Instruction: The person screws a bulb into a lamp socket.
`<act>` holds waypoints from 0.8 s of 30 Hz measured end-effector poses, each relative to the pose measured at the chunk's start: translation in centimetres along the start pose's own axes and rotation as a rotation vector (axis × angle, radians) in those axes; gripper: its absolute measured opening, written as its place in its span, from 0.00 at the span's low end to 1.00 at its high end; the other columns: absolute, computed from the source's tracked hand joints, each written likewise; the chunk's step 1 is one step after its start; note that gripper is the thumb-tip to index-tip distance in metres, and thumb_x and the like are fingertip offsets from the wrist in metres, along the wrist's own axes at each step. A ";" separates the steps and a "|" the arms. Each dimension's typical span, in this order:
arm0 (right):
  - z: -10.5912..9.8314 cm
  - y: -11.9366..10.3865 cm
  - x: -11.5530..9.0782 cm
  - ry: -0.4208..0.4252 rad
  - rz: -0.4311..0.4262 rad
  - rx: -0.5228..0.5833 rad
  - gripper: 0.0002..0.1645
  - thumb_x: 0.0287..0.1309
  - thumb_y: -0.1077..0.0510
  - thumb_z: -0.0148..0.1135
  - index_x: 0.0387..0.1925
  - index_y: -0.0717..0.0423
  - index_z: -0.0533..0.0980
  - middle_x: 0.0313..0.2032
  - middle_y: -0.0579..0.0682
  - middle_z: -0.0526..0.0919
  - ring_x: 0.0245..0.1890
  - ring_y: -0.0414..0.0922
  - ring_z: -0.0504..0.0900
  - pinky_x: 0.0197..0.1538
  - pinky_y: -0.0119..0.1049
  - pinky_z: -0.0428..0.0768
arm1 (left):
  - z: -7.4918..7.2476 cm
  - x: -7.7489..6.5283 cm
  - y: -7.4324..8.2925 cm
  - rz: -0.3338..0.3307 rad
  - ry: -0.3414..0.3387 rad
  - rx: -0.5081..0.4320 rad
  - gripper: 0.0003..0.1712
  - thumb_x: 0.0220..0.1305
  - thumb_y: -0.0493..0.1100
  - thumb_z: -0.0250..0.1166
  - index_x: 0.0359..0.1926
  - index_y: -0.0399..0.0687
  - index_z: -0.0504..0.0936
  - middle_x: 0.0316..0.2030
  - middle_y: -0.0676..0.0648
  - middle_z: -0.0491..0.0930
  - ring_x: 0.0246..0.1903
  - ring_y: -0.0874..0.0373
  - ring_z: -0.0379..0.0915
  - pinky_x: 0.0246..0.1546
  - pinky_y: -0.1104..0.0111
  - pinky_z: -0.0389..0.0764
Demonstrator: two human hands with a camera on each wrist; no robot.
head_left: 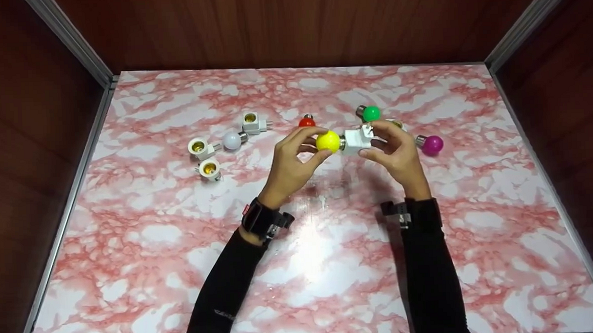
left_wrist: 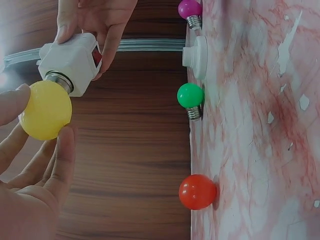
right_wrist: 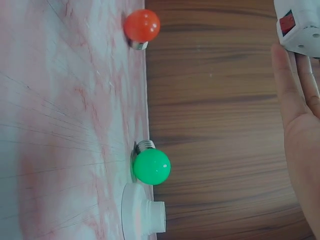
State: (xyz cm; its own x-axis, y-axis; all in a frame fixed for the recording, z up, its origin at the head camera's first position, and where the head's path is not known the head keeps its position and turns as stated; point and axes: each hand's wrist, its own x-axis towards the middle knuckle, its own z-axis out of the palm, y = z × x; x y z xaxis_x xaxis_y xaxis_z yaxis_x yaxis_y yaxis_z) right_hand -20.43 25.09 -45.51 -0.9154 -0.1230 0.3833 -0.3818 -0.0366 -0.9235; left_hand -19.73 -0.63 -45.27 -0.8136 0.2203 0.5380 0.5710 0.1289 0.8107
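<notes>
Over the middle of the table, my left hand pinches a yellow light bulb by its globe, thumb on the near side. My right hand grips a white plug-in lamp socket, its prongs pointing up and away. The bulb's metal screw base meets the socket's mouth, and part of the thread still shows in the left wrist view. A red switch sits on the socket's side. Both things are held up off the table.
Behind the hands lie a red bulb, a green bulb and a round white lamp holder. A purple bulb lies right. Left are a white bulb and several white sockets. Wood panels enclose the marbled table.
</notes>
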 end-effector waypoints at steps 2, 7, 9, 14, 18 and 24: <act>0.1 -0.1 0.0 0.006 0.006 0.004 0.31 0.52 0.73 0.79 0.60 0.66 0.81 0.52 0.40 0.88 0.56 0.37 0.88 0.60 0.30 0.88 | 0.0 0.0 0.0 0.006 -0.002 0.006 0.24 0.68 0.43 0.75 0.61 0.37 0.83 0.57 0.38 0.85 0.49 0.50 0.87 0.51 0.68 0.91; 0.0 -0.1 0.0 0.020 0.058 -0.015 0.31 0.54 0.73 0.77 0.61 0.68 0.80 0.49 0.39 0.90 0.50 0.39 0.89 0.56 0.28 0.89 | 0.0 0.0 0.0 0.022 -0.012 0.010 0.23 0.68 0.41 0.75 0.61 0.38 0.84 0.59 0.38 0.84 0.52 0.50 0.86 0.53 0.69 0.91; -0.1 0.0 0.0 0.029 0.087 -0.035 0.31 0.55 0.73 0.76 0.61 0.69 0.79 0.48 0.38 0.90 0.49 0.38 0.89 0.55 0.27 0.89 | 0.0 0.0 0.0 0.033 -0.015 0.014 0.22 0.68 0.40 0.75 0.60 0.38 0.84 0.59 0.38 0.84 0.53 0.50 0.86 0.54 0.69 0.91; -0.1 -0.1 0.1 0.045 0.136 -0.071 0.30 0.57 0.73 0.75 0.62 0.73 0.79 0.45 0.37 0.90 0.48 0.34 0.88 0.54 0.24 0.89 | 0.0 0.0 -0.2 0.071 -0.021 0.033 0.21 0.67 0.39 0.75 0.59 0.38 0.85 0.60 0.39 0.84 0.56 0.51 0.85 0.55 0.69 0.90; -0.1 -0.2 0.2 0.046 0.150 -0.097 0.29 0.58 0.73 0.73 0.62 0.74 0.79 0.44 0.36 0.91 0.47 0.35 0.89 0.52 0.24 0.89 | 0.0 0.1 -0.3 0.103 -0.022 0.029 0.20 0.66 0.38 0.75 0.56 0.37 0.85 0.60 0.39 0.85 0.57 0.52 0.85 0.55 0.68 0.89; -0.3 -0.2 0.1 0.024 0.132 -0.092 0.23 0.60 0.72 0.71 0.58 0.71 0.82 0.43 0.39 0.92 0.42 0.37 0.88 0.45 0.24 0.88 | 0.0 0.0 -0.4 0.142 -0.017 0.038 0.17 0.64 0.36 0.76 0.53 0.37 0.86 0.59 0.37 0.85 0.57 0.51 0.85 0.55 0.66 0.89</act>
State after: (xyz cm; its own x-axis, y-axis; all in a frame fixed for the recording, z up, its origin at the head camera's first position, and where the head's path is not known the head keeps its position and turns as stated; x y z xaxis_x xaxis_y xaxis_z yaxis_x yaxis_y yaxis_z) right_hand -20.49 25.38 -45.31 -0.9608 -0.0965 0.2600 -0.2671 0.0698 -0.9611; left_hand -19.92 -0.65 -45.62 -0.7225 0.2552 0.6426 0.6843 0.1313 0.7173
